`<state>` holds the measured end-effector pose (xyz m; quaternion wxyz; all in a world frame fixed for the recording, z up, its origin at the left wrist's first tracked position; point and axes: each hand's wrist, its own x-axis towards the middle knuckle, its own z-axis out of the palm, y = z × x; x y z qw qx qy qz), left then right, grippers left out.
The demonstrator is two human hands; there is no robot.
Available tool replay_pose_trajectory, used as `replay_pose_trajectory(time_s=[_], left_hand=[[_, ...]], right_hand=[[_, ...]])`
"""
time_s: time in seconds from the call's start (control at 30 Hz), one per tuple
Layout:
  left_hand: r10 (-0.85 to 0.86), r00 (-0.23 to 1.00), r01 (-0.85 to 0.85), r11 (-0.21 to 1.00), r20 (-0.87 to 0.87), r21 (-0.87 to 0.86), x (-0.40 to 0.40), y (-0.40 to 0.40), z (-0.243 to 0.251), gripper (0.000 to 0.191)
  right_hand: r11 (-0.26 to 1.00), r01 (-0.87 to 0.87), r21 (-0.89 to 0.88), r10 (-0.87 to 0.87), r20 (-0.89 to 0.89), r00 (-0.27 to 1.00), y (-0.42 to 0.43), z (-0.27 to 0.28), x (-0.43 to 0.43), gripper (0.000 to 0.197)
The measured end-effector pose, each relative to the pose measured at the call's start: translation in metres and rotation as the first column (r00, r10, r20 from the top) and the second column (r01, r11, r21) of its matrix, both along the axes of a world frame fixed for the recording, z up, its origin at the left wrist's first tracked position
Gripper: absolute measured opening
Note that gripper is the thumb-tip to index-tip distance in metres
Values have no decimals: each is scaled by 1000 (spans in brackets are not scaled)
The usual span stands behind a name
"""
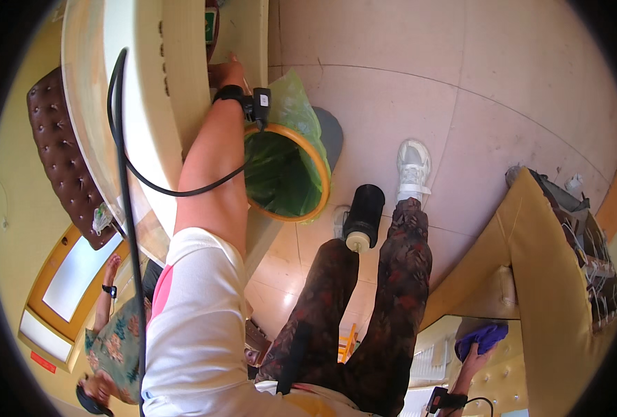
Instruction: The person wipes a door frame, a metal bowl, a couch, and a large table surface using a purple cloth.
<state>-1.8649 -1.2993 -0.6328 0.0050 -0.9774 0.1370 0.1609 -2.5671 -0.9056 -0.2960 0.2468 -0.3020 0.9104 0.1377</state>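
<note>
My left hand (228,72) reaches into an open compartment of a cream cabinet (186,68). One finger points up, and the rest of the hand is partly hidden by the cabinet's edge, so its grip is unclear. Just beyond it in the compartment is a dark red item with a green patch (211,26). Beneath my left wrist stands a waste bin with an orange rim (323,195), lined with a green plastic bag (287,177). At the lower right, my right hand (476,358) grips a bunched purple cloth (483,338). Both wrists carry black strapped devices.
A black cable (131,234) loops across my left forearm. In front of my legs is a black cylinder with a pale cap (366,213). A tan upholstered piece of furniture (543,250) with tangled cords stands right. Another person (118,333) is at lower left, near a brown tufted headboard (60,151).
</note>
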Motion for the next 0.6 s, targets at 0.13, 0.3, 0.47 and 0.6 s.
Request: replay_pose_trajectory(time_s=[0.13,0.3,0.47,0.6], left_hand=[[-186,935,218,973,303,-76,79,-15,31,88],[-479,849,388,852,-223,-352,-176,-2,78,71],[-622,671,322,735,-405,-597,-250,-3,218,67],[-784,445,369,601,-433,-709,-309,1,349,58]], right_hand=[[997,59,-49,-49,190,981,-2,-27,34,70],[995,-90,29,91,-6,996,7,-5,-13,75],[995,13,-104,0,126,992,-18,-49,23,80],[991,81,104,-94,122,988,-65,-57,35,91]])
